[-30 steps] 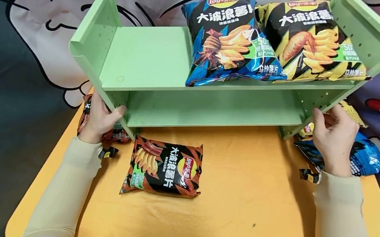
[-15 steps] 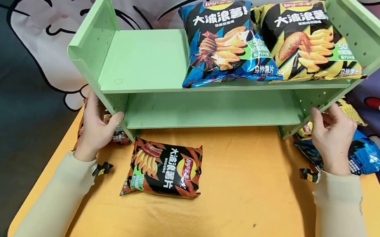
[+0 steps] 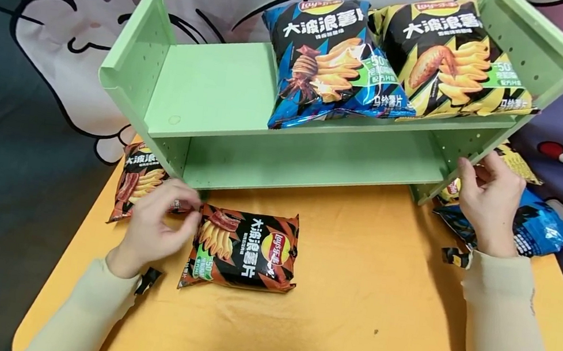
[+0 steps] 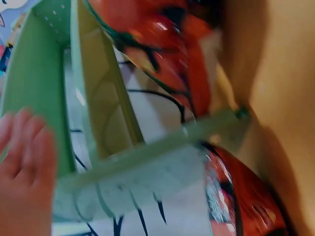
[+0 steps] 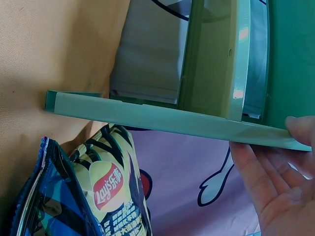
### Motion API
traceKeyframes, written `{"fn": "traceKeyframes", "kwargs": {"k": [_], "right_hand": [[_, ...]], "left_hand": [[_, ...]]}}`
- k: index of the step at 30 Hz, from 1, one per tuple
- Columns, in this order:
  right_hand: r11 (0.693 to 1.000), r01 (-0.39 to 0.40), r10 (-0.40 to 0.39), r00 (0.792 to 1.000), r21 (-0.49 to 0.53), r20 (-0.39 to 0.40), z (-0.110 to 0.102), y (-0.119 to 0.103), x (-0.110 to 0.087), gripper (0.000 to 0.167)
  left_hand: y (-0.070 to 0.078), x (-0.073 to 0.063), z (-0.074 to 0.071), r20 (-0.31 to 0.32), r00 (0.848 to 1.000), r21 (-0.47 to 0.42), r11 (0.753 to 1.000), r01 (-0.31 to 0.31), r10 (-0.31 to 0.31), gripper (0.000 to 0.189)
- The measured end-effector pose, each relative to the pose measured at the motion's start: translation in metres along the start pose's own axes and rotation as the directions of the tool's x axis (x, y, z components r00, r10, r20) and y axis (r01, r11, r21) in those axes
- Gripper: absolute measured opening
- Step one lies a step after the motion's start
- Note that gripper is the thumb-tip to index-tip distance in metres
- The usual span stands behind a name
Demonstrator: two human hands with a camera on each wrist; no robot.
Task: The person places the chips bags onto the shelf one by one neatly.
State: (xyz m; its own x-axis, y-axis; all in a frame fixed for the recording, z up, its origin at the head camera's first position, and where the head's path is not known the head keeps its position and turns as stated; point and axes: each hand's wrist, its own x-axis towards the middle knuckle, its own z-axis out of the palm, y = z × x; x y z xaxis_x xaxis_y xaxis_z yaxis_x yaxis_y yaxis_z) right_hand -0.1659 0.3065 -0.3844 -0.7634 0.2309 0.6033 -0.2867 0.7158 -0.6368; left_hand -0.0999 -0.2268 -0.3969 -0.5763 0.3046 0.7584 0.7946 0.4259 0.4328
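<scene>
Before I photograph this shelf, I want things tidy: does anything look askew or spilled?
The red bag lying before the green shelf looks odd: in the head view its lettering runs sideways, while the blue bag and yellow bag on top read upright. No spill or tear shows.

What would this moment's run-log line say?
left hand: near front red bag | right hand: grips side of green shelf | on top: blue bag, yellow bag

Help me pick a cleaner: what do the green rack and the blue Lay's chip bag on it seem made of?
Green two-tier rack: perhaps painted metal, semi-gloss; thin, perforated sides suggest it, but possibly plastic. Blue Lay's chip bag: probably plastic film, glossy, with crinkles and highlights.
</scene>
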Motion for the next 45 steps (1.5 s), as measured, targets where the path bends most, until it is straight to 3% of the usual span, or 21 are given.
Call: {"fn": "traceKeyframes", "kwargs": {"k": [1,2,3,4,6,8,9,11,13,17,23,34,37,42,45], "right_hand": [[1.0,0.0,0.0,1.0,0.0,0.002,0.001,0.002,0.0,0.026],[1.0,0.002,-0.002,1.0,0.0,0.004,0.001,0.004,0.0,0.026],[1.0,0.003,-0.003,1.0,0.0,0.006,0.002,0.006,0.0,0.026],[1.0,0.003,-0.003,1.0,-0.001,0.008,0.002,0.007,0.0,0.026],[1.0,0.002,-0.002,1.0,-0.006,0.01,0.004,0.009,0.0,0.026],[1.0,0.001,-0.001,1.0,-0.01,0.013,0.005,0.011,0.0,0.026],[1.0,0.002,-0.002,1.0,-0.01,0.015,0.005,0.012,0.0,0.026],[1.0,0.003,-0.003,1.0,-0.01,0.014,0.006,0.012,-0.001,0.026],[1.0,0.009,-0.008,1.0,-0.01,0.015,0.007,0.012,-0.001,0.025],[1.0,0.01,-0.01,1.0,-0.012,0.013,0.006,0.012,-0.001,0.026],[1.0,-0.002,0.002,1.0,-0.022,0.013,0.004,0.013,-0.002,0.026],[1.0,0.018,-0.018,1.0,-0.01,0.015,0.003,0.012,0.001,0.026],[1.0,0.018,-0.018,1.0,-0.005,0.018,0.003,0.013,0.002,0.027],[1.0,0.012,-0.012,1.0,-0.008,0.02,0.002,0.015,0.003,0.027],[1.0,0.009,-0.009,1.0,-0.017,0.013,0.001,0.015,0.002,0.027]], "left_hand": [[0.001,-0.002,0.002,0.099,0.995,0.002,1.0,-0.003,0.003,0.024],[0.003,-0.004,0.004,0.203,0.979,0.007,1.0,0.011,-0.013,0.029],[0.005,-0.005,0.006,0.3,0.953,0.027,0.999,0.035,-0.041,0.035],[0.007,-0.006,0.008,0.386,0.919,0.055,0.997,0.06,-0.077,0.041],[0.01,-0.007,0.013,0.525,0.837,0.129,0.986,0.102,-0.155,0.053],[0.01,-0.007,0.019,0.62,0.754,0.184,0.975,0.128,-0.216,0.065],[0.01,-0.007,0.022,0.652,0.72,0.207,0.969,0.134,-0.239,0.07],[0.008,-0.006,0.026,0.692,0.668,0.237,0.96,0.147,-0.273,0.078],[0.005,-0.006,0.029,0.715,0.635,0.254,0.954,0.157,-0.295,0.083],[-0.002,-0.006,0.033,0.737,0.601,0.268,0.95,0.16,-0.309,0.087],[-0.01,-0.004,0.038,0.771,0.566,0.251,0.956,0.15,-0.291,0.096],[-0.018,-0.001,0.044,0.799,0.54,0.238,0.964,0.118,-0.264,0.099],[-0.019,0.002,0.044,0.807,0.53,0.227,0.965,0.128,-0.26,0.1],[-0.022,0.005,0.045,0.82,0.499,0.236,0.96,0.15,-0.279,0.104],[-0.023,0.006,0.047,0.822,0.496,0.238,0.96,0.146,-0.279,0.102]]}}
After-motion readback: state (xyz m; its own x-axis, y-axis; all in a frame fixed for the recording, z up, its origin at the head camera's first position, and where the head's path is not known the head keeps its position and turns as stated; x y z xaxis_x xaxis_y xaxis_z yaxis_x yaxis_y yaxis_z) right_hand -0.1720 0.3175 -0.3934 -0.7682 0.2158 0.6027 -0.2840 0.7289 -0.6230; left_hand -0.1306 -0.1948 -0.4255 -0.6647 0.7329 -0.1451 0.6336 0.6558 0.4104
